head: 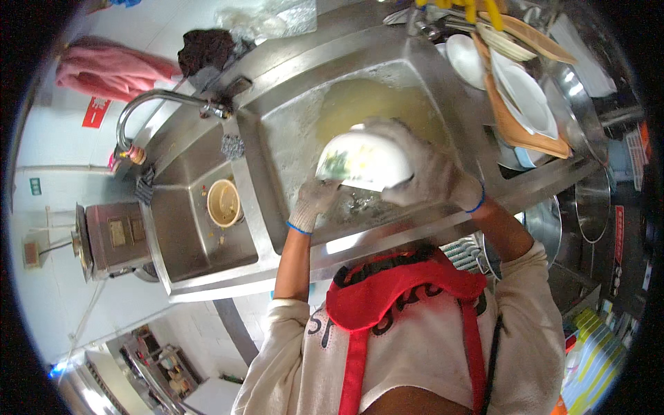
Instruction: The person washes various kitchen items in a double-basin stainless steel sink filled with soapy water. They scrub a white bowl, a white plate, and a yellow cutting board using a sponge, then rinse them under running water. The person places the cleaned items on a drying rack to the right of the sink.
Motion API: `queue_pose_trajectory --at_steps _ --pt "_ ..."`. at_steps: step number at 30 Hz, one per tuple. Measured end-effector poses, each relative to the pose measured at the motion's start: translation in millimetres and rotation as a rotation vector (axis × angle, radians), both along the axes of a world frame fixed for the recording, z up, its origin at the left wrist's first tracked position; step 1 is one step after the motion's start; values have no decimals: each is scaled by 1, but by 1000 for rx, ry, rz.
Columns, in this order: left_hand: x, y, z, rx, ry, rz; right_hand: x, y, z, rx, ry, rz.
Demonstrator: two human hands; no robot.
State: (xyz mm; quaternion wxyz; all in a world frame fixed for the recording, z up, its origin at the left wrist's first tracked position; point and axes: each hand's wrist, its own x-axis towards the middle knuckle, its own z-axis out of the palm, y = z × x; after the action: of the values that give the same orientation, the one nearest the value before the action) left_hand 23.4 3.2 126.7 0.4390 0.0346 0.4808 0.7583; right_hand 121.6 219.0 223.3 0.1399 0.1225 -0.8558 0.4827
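Observation:
A white bowl (365,161) with a green and yellow pattern is tilted on its side above the larger basin (290,155) of a stainless steel sink. My left hand (317,199), in a pale knit glove with a blue cuff, grips its left lower edge. Around the bowl's right side and top is my right hand (425,171), gloved the same way and blurred. The right fingers partly hide the bowl, and I cannot tell whether they hold a cloth. Cloudy yellowish water (384,104) lies in the basin below.
The smaller left basin holds a cream plastic tub (224,202) and food scraps. A curved faucet (150,96) and a steel scouring pad (233,147) are near the divider. White dishes (524,98) and wooden trays (506,119) crowd the right counter. A pink towel (109,67) hangs at the back left.

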Motion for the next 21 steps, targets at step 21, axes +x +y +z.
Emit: queue_pose_trajectory --at_steps 21 --pt "-1 -15 -23 326 434 124 47 -21 26 381 478 -9"
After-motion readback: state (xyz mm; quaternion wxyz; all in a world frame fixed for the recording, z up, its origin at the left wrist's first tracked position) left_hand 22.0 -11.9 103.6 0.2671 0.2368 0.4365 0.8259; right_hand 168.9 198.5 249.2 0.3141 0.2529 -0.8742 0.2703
